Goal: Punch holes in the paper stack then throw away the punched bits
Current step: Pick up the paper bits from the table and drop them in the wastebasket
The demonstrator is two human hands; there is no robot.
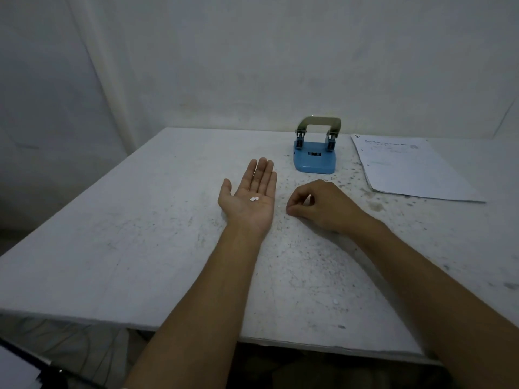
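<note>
My left hand (250, 197) lies palm up on the table, fingers stretched flat, with two small white punched bits (254, 198) resting in the palm. My right hand (323, 204) is just to its right, knuckles up, thumb and fingers pinched together at the table surface; I cannot tell whether a bit is between them. A blue hole punch (315, 158) with a metal handle stands behind the hands. The paper stack (407, 169) lies flat to the right of the punch. Another white bit (335, 301) lies on the table nearer me.
The white table (126, 234) is speckled and stained, with its front edge close to me and its left edge running diagonally. A white wall rises right behind the punch. Something white sits below the table at the bottom left corner.
</note>
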